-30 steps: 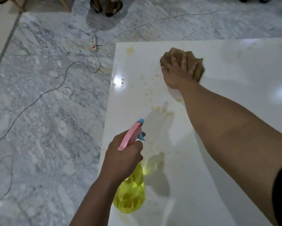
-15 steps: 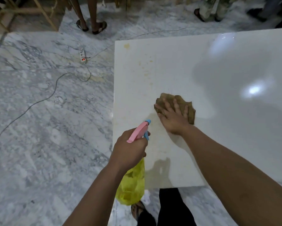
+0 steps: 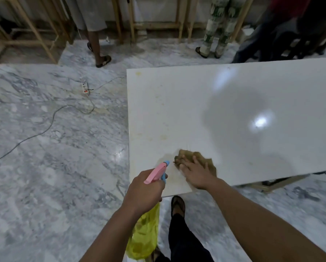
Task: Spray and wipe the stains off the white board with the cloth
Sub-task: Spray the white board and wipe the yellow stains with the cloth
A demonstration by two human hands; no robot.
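Big white shiny board (image 3: 234,114) lying flat on the right, over a grey marble floor (image 3: 45,157). Faint yellow stains (image 3: 163,137) on its left part, one more spot at the far left corner. Crumpled brown cloth (image 3: 200,157) flat on the board, close to the near left edge. Right hand (image 3: 198,173) on top of the cloth, fingers spread out straight and pressing down, a bit blurry. Left hand (image 3: 144,190) just left of it, fingers curled tight round the neck of a see-through yellow spray bottle with a pink and blue top (image 3: 147,229); pink nozzle pointing at the cloth, yellow body hanging down below the hand. White power strip with grey cords (image 3: 85,87) on the floor, far left. Legs of other people (image 3: 100,46) standing at the far side, beside wooden frames (image 3: 45,40). Own sandalled foot (image 3: 178,204) just under the near edge of the board.
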